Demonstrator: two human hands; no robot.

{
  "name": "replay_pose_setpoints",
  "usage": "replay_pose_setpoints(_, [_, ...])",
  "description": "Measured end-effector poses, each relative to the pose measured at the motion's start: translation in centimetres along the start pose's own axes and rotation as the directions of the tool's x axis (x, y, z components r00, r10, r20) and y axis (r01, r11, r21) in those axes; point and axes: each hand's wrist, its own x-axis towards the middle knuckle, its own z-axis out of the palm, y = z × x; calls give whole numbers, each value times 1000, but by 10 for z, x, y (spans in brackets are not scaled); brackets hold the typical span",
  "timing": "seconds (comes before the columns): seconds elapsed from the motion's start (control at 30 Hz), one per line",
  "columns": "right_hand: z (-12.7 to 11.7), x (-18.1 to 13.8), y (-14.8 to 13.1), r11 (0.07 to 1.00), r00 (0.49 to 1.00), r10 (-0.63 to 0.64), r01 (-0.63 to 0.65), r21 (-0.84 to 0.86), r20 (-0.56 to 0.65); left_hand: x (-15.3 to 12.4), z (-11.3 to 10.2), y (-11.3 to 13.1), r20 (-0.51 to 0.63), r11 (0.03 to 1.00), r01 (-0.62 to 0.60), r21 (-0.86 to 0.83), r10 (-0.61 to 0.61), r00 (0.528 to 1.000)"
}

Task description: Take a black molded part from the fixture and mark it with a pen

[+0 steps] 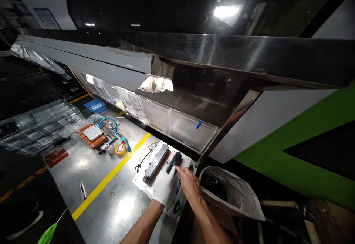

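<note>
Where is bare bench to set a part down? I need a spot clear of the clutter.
The steel bench is bare near the yellow stripe, between the white fixture plate and the small tool. It is crowded around the tape roll and copper board, and at the plate, where the left hand and right hand rest.

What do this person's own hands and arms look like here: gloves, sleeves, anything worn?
The left hand wears a white fabric glove that covers it to the wrist. The right hand is bare, with no glove. Both forearms are uncovered up to the bottom edge of the picture: no sleeves show. No watch, ring or wristband can be seen on either arm.
</note>
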Motion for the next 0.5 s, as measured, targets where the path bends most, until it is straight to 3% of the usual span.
replay_pose_setpoints(0.2, [-14,8,0,997,999,-35,37,-67,32,5,-5,3,32,999,9,30,-10,999])
replay_pose_setpoints(0.5, [-20,13,-4,996,999,-13,17,-93,42,5,7,1,-48,999,-18,51,21,999])
